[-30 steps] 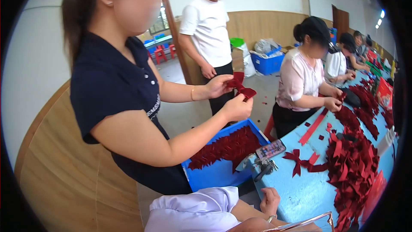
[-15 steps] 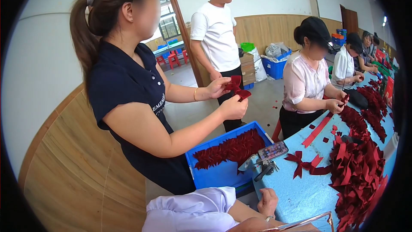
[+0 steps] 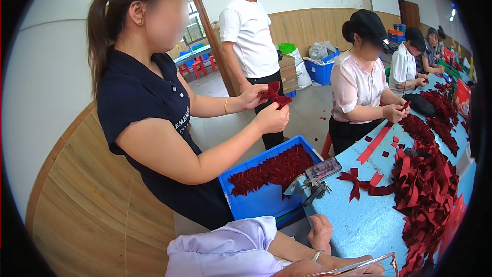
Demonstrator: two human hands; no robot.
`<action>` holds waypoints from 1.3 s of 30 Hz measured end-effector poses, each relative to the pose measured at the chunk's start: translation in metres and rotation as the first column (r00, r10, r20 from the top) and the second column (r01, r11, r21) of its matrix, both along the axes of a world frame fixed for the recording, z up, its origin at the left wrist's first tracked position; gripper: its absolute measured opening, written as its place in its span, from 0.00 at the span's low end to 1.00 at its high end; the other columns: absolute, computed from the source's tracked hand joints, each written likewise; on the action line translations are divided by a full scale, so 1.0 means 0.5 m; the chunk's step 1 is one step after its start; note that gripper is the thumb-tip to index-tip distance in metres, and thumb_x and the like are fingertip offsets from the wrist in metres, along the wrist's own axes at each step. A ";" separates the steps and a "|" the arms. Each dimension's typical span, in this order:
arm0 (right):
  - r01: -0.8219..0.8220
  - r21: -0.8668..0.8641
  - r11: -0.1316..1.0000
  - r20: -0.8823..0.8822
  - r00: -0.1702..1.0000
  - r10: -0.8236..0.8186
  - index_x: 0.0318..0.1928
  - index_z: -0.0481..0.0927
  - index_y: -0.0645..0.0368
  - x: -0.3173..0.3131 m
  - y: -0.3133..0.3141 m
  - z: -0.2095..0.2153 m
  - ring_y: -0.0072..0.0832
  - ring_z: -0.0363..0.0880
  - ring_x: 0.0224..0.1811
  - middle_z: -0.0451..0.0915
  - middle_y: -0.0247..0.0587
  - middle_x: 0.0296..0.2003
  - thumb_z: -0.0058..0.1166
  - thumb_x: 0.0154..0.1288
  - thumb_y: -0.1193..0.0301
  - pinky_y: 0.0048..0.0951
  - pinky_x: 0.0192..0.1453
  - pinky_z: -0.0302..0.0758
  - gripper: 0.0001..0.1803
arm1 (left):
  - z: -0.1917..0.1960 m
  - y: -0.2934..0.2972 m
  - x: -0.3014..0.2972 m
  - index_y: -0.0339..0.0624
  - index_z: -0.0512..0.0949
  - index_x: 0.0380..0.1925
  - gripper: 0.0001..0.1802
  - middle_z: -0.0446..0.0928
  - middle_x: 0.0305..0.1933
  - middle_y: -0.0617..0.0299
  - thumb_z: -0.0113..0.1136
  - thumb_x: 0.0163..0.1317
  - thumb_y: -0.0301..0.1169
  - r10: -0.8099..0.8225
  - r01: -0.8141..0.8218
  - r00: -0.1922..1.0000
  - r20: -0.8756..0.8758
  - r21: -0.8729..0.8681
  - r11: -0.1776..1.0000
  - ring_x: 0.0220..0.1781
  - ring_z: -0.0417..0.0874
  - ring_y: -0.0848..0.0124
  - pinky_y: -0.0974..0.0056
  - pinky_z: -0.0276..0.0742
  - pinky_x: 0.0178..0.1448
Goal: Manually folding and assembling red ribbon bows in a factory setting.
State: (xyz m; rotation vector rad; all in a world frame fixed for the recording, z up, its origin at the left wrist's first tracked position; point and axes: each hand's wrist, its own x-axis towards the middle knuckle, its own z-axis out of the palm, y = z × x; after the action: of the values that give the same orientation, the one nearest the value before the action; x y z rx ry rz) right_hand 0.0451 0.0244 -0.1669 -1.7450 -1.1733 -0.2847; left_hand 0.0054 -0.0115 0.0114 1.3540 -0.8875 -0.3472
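Observation:
My left hand (image 3: 320,233) rests at the near corner of the blue table (image 3: 353,225), fingers loosely curled in and nothing seen in them. Low in the picture, partly behind a glasses rim, lies what looks like my right hand (image 3: 366,265); its fingers are hidden. A bangle (image 3: 318,254) circles a wrist between the two. Close by on the table are a phone (image 3: 323,168), a bunch of keys (image 3: 319,189) and a loose dark red bow (image 3: 361,182). Beside me, a standing person in a navy top holds a dark red velvet bow (image 3: 274,94) in both hands.
A blue crate (image 3: 264,205) with rows of dark red bows stands against the table's left end. A large heap of bows (image 3: 425,190) covers the table's right part. Several seated co-workers line the far side. A person in white stands behind.
My view has shifted slightly, so the room sits a little higher and further left. The standing person's head has turned somewhat; the bow stays in their hands. My left hand stays at the table corner.

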 end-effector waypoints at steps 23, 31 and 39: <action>0.057 -0.040 0.998 0.015 0.998 -0.056 0.33 0.78 0.64 -0.012 0.008 0.009 0.48 0.78 0.35 0.79 0.49 0.32 0.48 0.42 0.89 0.40 0.37 0.75 0.15 | 0.011 0.048 -0.026 0.34 0.77 0.36 0.10 0.77 0.40 0.55 0.55 0.53 0.17 -0.003 0.006 0.998 0.061 -0.051 0.999 0.44 0.78 0.64 0.63 0.72 0.51; 0.046 -0.036 0.998 0.019 0.999 -0.045 0.33 0.79 0.64 -0.001 0.009 0.004 0.47 0.78 0.35 0.79 0.48 0.33 0.49 0.42 0.89 0.41 0.37 0.75 0.15 | 0.005 0.034 -0.003 0.34 0.76 0.36 0.09 0.77 0.40 0.55 0.54 0.53 0.17 -0.027 0.028 0.999 0.030 -0.034 0.999 0.43 0.78 0.64 0.63 0.72 0.50; -0.017 -0.008 1.000 -0.128 0.992 0.015 0.32 0.78 0.66 -0.005 -0.010 0.021 0.41 0.79 0.35 0.80 0.46 0.33 0.50 0.46 0.87 0.37 0.36 0.75 0.11 | -0.001 0.026 -0.001 0.35 0.76 0.35 0.09 0.77 0.39 0.55 0.54 0.53 0.17 -0.037 0.037 0.999 -0.015 -0.002 0.999 0.43 0.78 0.64 0.63 0.72 0.50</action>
State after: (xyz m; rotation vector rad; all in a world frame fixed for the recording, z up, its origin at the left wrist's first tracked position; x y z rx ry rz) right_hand 0.0427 0.0193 -0.1563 -1.7341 -1.0965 -0.1556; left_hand 0.0050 0.0014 0.0106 1.3328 -0.9006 -0.3844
